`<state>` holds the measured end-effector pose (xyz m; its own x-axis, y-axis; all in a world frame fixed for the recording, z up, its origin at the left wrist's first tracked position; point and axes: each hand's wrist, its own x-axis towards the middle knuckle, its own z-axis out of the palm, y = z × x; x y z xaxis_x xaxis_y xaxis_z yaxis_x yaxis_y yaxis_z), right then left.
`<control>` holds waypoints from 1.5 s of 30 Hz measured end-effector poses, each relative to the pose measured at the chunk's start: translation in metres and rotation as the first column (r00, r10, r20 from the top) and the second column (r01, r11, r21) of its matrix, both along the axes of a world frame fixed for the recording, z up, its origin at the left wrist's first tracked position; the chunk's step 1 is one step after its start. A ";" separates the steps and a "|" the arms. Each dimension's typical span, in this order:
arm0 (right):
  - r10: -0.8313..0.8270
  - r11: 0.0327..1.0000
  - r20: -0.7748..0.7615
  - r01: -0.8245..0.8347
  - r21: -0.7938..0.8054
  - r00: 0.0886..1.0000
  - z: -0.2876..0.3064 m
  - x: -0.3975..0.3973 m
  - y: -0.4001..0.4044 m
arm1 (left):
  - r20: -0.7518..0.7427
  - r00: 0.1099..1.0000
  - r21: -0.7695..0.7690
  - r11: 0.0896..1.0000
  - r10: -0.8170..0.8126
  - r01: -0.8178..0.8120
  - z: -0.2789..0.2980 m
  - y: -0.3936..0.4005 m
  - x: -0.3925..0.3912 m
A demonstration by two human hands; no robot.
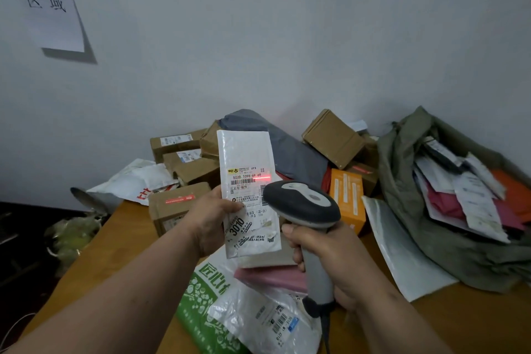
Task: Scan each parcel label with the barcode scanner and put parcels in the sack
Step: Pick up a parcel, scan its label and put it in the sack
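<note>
My left hand point(211, 217) grips the white parcel point(248, 195) upright; my right hand point(330, 261) wraps the barcode scanner point(304, 210) handle, red beam on label.

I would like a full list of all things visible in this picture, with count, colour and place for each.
white parcel: one, white with printed label, held up at centre
barcode scanner: one, grey and white, right of the parcel, red line on the label
sack: one, olive green, right on the table, parcels inside
cardboard boxes: several, brown, back of the table
orange box: one, orange, behind the scanner
green and white bag: one, near edge of the table
pink parcel: one, below the held parcel
table: one, wooden brown
paper sign: one, white, wall upper left
left hand: grips the white parcel
right hand: grips the scanner handle
</note>
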<state>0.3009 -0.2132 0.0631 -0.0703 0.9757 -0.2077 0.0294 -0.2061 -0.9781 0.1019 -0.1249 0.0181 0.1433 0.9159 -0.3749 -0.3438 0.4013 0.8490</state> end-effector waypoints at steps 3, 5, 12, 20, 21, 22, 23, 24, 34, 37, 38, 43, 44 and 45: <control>-0.008 1.000 -0.008 0.008 -0.003 1.000 0.000 -0.005 0.002 | -0.011 1.000 -0.008 1.000 0.008 -0.008 -0.002 0.003 -0.006; -0.007 1.000 0.000 0.007 -0.006 1.000 -0.001 -0.008 0.002 | -0.007 1.000 -0.016 1.000 0.012 -0.012 -0.003 0.005 -0.009; 0.002 1.000 0.000 -0.002 0.006 1.000 -0.003 -0.013 0.003 | -0.005 1.000 -0.023 0.999 0.026 -0.026 -0.004 0.005 -0.012; 0.020 1.000 -0.002 -0.020 0.010 1.000 -0.006 -0.006 0.001 | -0.009 1.000 -0.008 1.000 0.025 -0.025 0.000 -0.001 -0.003; 0.017 1.000 -0.005 -0.017 0.007 1.000 -0.007 -0.003 0.000 | -0.010 1.000 -0.011 1.000 0.029 -0.029 0.001 -0.002 0.000; 0.014 1.000 -0.008 -0.014 0.004 1.000 -0.007 -0.001 0.000 | -0.012 1.000 -0.011 1.000 0.029 -0.029 0.002 -0.003 0.002; 0.010 1.000 -0.008 -0.010 0.003 1.000 -0.007 0.003 -0.001 | -0.018 0.999 -0.009 1.000 0.026 -0.026 0.002 -0.003 0.005; 0.005 1.000 -0.003 -0.005 0.004 1.000 -0.007 0.007 -0.002 | -0.024 1.000 -0.004 1.000 0.019 -0.019 0.003 -0.003 0.008; -0.183 0.983 0.006 0.183 -0.009 0.983 -0.009 0.069 -0.002 | -0.142 0.990 -0.005 1.000 -0.005 0.004 -0.003 0.011 0.073; -0.252 0.968 -0.025 0.252 -0.022 0.967 -0.010 0.087 0.006 | -0.180 0.984 -0.014 1.000 -0.016 0.014 -0.008 0.027 0.096; -0.271 0.962 -0.032 0.270 -0.026 0.962 -0.010 0.092 0.010 | -0.195 0.981 -0.018 1.000 -0.024 0.020 -0.009 0.034 0.104; -0.381 0.925 -0.062 0.378 -0.048 0.923 -0.015 0.119 0.026 | -0.336 0.940 0.023 0.997 -0.067 0.079 -0.013 0.072 0.145; -0.399 0.917 -0.069 0.396 -0.053 0.914 -0.016 0.126 0.028 | -0.349 0.934 0.030 0.995 -0.078 0.094 -0.014 0.077 0.156; -0.420 0.907 -0.072 0.417 -0.057 0.905 -0.018 0.134 0.029 | -0.364 0.927 0.032 0.994 -0.088 0.107 -0.014 0.081 0.167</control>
<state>0.4346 -0.1838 0.0450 0.3245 0.9102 -0.2575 -0.1464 -0.2206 -0.9643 0.2688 -0.0435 0.0039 0.0967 0.9231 -0.3721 0.0286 0.3711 0.9281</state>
